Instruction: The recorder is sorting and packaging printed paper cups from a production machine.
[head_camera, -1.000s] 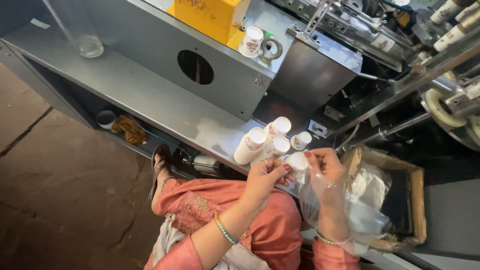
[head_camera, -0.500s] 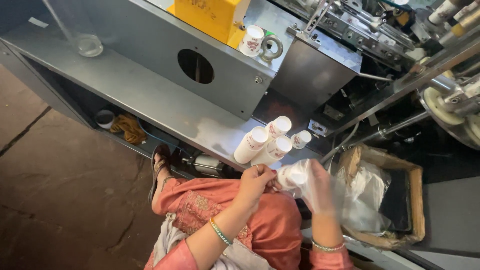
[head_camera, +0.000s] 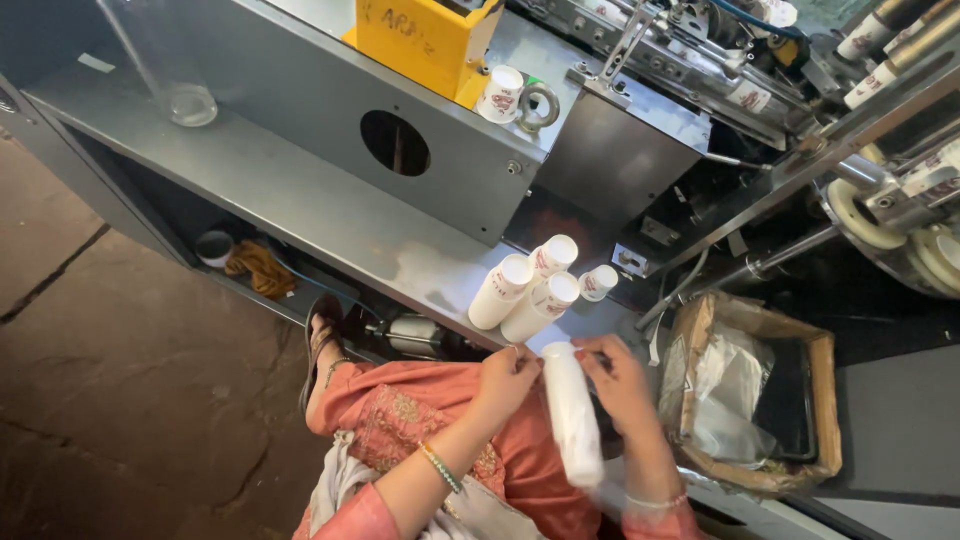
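A long white stack of paper cups (head_camera: 572, 412) lies across my lap, sheathed in clear plastic. My left hand (head_camera: 507, 382) grips its upper end from the left. My right hand (head_camera: 618, 385) holds the same end from the right, fingers curled against it. Just beyond my hands, on the grey metal shelf (head_camera: 300, 205), lie three more stacks of white cups (head_camera: 525, 285) and one short cup (head_camera: 598, 282), all on their sides.
A grey machine housing with a round hole (head_camera: 395, 142) rises behind the shelf, topped by a yellow box (head_camera: 420, 40) and a single printed cup (head_camera: 500, 93). A cardboard box lined with plastic (head_camera: 755, 390) stands at right. A rag (head_camera: 258, 268) lies under the shelf.
My hands were together at a cup stack's end near the shelf; now the long stack has swung down across my lap, held at its top by both hands.
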